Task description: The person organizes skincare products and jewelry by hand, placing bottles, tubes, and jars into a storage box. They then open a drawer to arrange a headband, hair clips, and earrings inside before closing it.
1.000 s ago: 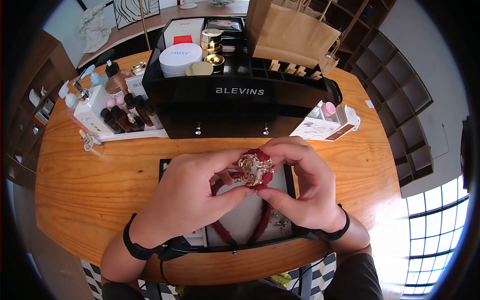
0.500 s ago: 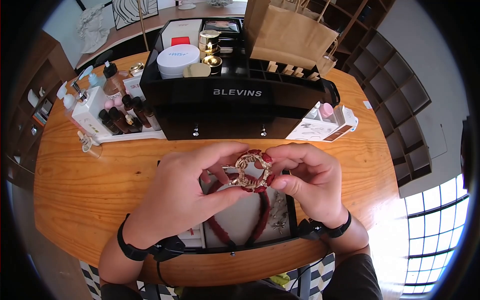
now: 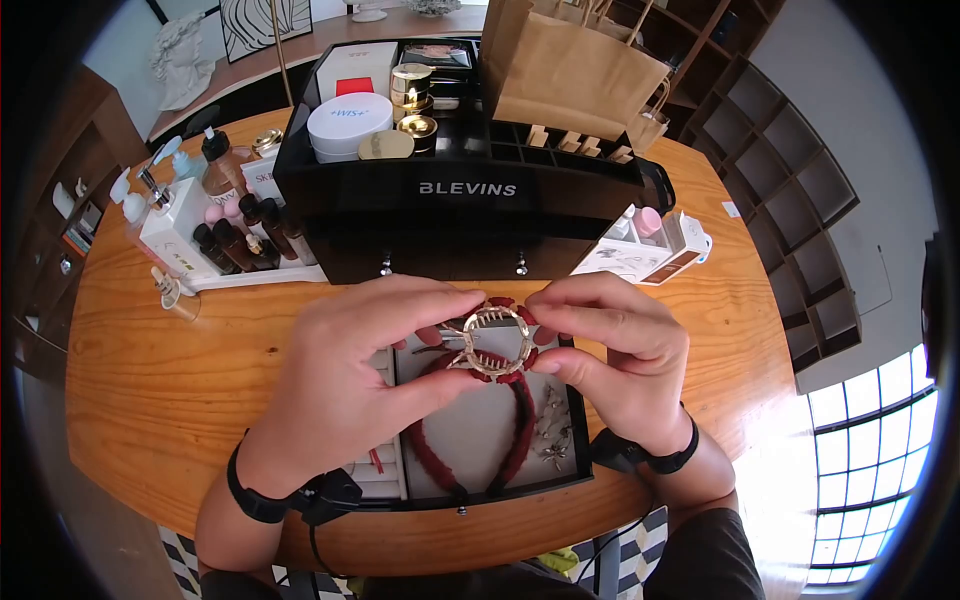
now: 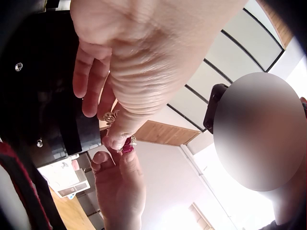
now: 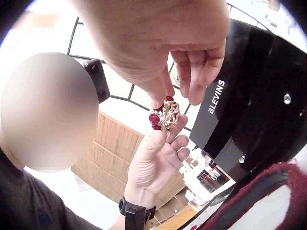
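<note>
A gold hair claw with red stones [image 3: 527, 343] is held up between both hands, its ring of teeth facing the head camera. My left hand [image 3: 365, 360] pinches its left side between thumb and fingers; my right hand [image 3: 620, 355] pinches the right side. In the right wrist view the claw [image 5: 165, 115] shows gold openwork and dark red stones; in the left wrist view the claw [image 4: 127, 145] is partly hidden by fingers. Below the hands lies an open drawer [image 3: 580, 440] with a dark red headband [image 3: 520, 440] and silvery jewellery [image 3: 553, 445] inside.
A black BLEVINS cabinet [image 3: 460, 215] stands behind the hands, with jars and paper bags [image 3: 570, 80] on top. Bottles [image 3: 235, 240] in a white tray stand at left, a white box [image 3: 640, 255] at right. The wooden table [image 3: 170, 400] surrounds them.
The claw has turned so that its round opening and teeth face the head camera. Both hands keep their pinch on it, and the head view has shifted slightly.
</note>
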{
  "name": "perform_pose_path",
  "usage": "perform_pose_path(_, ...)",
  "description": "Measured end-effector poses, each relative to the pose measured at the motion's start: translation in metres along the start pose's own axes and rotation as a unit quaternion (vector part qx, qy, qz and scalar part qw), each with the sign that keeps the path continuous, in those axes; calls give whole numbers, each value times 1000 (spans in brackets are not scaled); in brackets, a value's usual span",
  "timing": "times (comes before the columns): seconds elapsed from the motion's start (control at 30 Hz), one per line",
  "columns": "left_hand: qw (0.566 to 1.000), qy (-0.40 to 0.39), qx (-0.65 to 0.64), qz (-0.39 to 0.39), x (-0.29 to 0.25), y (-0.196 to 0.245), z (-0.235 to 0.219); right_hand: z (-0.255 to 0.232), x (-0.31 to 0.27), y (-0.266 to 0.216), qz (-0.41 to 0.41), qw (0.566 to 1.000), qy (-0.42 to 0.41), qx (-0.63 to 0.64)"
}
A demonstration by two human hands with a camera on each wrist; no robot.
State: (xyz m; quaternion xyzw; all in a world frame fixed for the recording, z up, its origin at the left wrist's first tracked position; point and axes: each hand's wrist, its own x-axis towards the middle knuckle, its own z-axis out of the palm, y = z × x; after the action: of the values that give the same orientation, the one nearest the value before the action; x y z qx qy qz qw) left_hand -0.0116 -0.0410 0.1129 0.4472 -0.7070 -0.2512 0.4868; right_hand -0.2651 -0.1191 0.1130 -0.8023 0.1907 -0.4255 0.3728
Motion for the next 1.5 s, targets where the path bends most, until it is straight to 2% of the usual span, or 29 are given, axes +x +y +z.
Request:
perform_pose_path(0.3, 998, -31, -43, -22, 2, 2, -6, -3, 2, 0, -38, 999, -17, -24)
perform_pose_path(0.5, 999, -11, -42, 3, 0, 0, -2, -3, 2, -1, -47, 998, -15, -24)
perform_pose_path(0.73, 999, -9, -40, -12, 0, 0, -1, -2, 2, 2, -45, 998, -10, -35)
perform_pose_path(0.8, 997, -11, -60, -42, 1, 5, -1, -2, 2, 3, -51, 998, -10, -36)
perform_pose_path(0.93, 997, -25, -65, -41, 1, 2, -1, 3, 0, 1, -33, 999, -4, -19)
perform_pose_path(1.0, 985, -18, -131, -112, -1, 6, 0, 5, -1, 2, -38, 999, 8, -16)
perform_pose_path(1.1, 981, -17, -157, -114, 1, 6, -2, 5, -2, 2, -49, 998, 7, -34)
perform_pose_path(1.23, 979, -21, -177, -101, 0, 5, -4, 5, -1, 1, -49, 998, 6, -37)
perform_pose_path(1.4, 996, -23, -75, -38, 1, 8, -6, 4, 4, 1, -51, 998, -29, -33)
perform_pose_path(1.5, 997, -33, -57, -30, -1, 4, -3, 6, 2, 2, -63, 995, -58, -49)
